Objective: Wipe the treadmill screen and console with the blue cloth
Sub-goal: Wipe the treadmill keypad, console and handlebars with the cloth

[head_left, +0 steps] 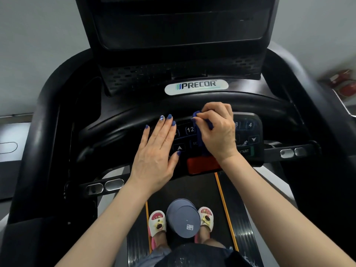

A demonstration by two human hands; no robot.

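Observation:
The treadmill's dark screen (179, 26) stands at the top of the view, unlit. Below it lies the black console keypad (248, 135) with numbered keys and a red stop bar (200, 164). My right hand (217, 132) grips the bunched blue cloth (200, 128) and holds it against the middle of the keypad; most of the cloth is hidden under the fingers. My left hand (158, 151) lies flat with straight fingers on the keypad's left side, fingertips near the curved black handlebar (119, 122).
A grey round lidded container (183, 218) stands on the treadmill belt (221, 209) between my slippered feet. Silver grip sensors (105, 186) sit on the side bars. Black side arms of the frame flank the console. Red objects (344, 81) lie at the far right.

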